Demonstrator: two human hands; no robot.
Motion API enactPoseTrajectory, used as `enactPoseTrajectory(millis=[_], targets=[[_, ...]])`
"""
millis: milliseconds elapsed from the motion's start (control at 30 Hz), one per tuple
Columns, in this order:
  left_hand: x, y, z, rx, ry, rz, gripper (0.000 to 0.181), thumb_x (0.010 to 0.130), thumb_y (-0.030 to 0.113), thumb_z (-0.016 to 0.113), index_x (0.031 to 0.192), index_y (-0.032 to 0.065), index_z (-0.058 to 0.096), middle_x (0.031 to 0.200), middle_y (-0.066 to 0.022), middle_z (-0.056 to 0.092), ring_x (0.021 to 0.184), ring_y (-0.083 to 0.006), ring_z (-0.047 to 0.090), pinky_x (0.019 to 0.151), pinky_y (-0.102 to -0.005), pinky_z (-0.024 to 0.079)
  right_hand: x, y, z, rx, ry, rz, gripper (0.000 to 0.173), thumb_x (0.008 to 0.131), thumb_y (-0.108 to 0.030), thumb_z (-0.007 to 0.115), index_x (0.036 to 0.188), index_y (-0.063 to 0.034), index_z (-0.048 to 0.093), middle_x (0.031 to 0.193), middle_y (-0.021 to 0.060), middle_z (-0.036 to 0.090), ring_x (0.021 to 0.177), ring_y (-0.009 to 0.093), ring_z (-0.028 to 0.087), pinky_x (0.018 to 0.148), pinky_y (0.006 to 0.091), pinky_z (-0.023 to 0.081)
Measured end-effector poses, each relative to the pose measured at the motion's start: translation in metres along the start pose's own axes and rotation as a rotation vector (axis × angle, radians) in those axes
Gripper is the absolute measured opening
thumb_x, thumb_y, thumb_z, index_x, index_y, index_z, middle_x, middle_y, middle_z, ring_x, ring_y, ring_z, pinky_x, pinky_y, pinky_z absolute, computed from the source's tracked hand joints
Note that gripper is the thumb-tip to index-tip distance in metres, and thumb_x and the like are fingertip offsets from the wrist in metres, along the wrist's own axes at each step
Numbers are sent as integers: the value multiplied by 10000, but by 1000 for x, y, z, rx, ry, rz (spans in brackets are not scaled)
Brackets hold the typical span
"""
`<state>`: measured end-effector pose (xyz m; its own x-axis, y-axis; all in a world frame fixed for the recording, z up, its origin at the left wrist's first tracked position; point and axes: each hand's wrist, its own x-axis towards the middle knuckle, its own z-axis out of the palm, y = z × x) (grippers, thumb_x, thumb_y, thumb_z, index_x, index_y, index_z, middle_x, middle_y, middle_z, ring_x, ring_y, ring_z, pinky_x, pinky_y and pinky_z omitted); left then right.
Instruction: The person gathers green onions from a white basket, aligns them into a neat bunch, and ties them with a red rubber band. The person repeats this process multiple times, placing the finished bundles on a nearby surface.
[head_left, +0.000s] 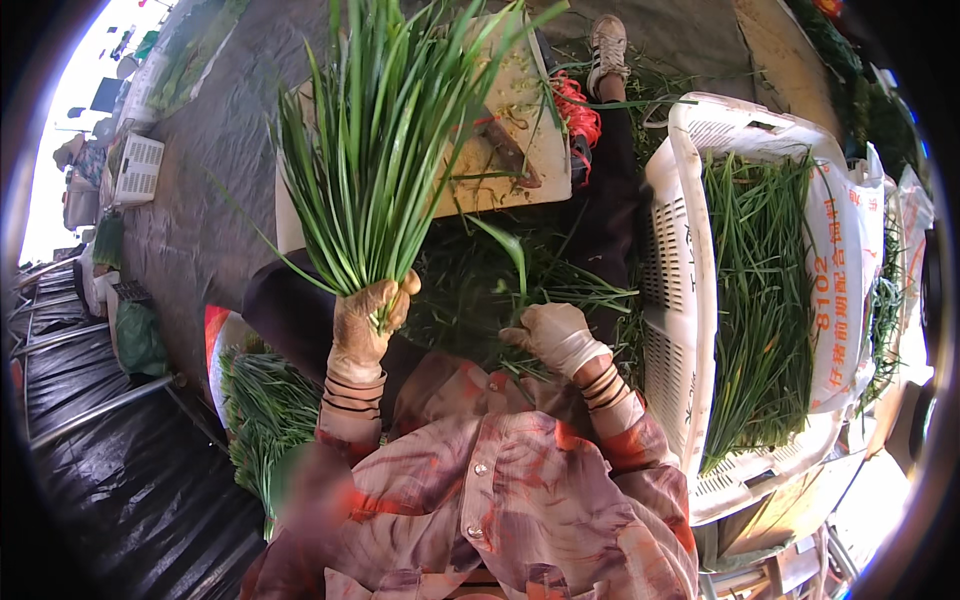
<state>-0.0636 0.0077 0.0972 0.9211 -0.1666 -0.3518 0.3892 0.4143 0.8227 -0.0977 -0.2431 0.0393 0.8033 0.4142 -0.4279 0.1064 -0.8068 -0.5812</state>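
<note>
My left hand (369, 324), in a soiled pale glove, grips a large bunch of garlic chives (379, 157) near the base. The green leaves fan upward and hide part of the worn board (532, 90) behind them. My right hand (556, 339), gloved too, is curled over my lap to the right of the bunch. A bent loose chive leaf (516, 247) rises from its fingers. Beneath and beyond both hands, loose leaves (472, 289) lie scattered between my legs. On the board rests a tool with a dark brown handle (511, 154), probably a knife, its other end hidden by the leaves.
Red plastic twine (577, 112) is heaped beside the board. At right stands a white slatted crate (664, 255) with chives (757, 300) and a printed white sack (844, 300). More chives (270, 405) lie at my left hip, near black sheeting (135, 480).
</note>
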Motion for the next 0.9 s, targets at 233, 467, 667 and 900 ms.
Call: enactPoseTrajectory(millis=[233,467,667,900], targets=[[-12,-17,1,5,-50,-110,439,747,196,743,1027,-89,561,798,-147,609,455,-104,493,410,-198,387,17,-41,-43,978,388,-217,367,815,-310,731,988,-8,616,738,76,649,643,122,610,585,269,494],[-17,-19,16,-8,38,-213,458,723,153,717,1077,-95,564,896,-204,651,472,-145,521,410,-215,407,34,-51,-33,1581,272,-269,268,854,-104,683,1075,26,609,894,39,657,763,96,601,702,244,511],[-19,-28,6,-79,97,-239,352,734,170,692,914,-124,616,874,-208,655,500,-169,520,417,-220,372,25,-48,-31,1769,281,-240,180,856,-74,670,1010,10,627,872,48,665,732,108,606,697,242,502],[-18,-28,12,86,97,-156,280,749,228,678,606,25,548,580,-78,527,477,-145,463,468,-238,361,21,-33,-20,1676,234,-128,248,885,-198,655,1026,7,657,864,54,676,747,115,621,696,246,506]])
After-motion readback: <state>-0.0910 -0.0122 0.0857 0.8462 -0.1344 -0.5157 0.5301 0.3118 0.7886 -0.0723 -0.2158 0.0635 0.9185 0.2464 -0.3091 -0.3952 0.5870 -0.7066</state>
